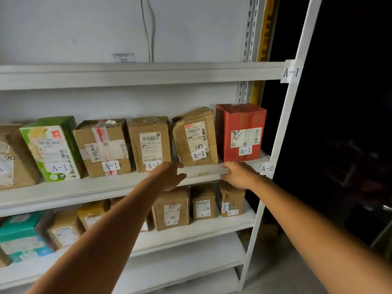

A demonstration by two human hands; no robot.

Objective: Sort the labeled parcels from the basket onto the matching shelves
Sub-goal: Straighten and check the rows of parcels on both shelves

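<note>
A row of parcels labelled A-1 stands on the middle shelf (101, 187): a green box (53, 148), three brown cardboard boxes (104, 145) (150, 143) (196, 135) and a red box (241, 132) at the right end. My left hand (169, 177) and my right hand (239, 175) hover empty, fingers apart, just below and either side of the creased brown box, at the shelf's front edge. The shelf below holds brown boxes labelled A-2 (171, 209) (203, 205) (232, 202). The basket is out of view.
White shelf uprights carry tags A-1 (291, 71) and A-2 (266, 168) at the right. A teal box (21, 236) sits at the lower left. The top shelf (137, 74) shows a small label behind it. A dark space lies right of the rack.
</note>
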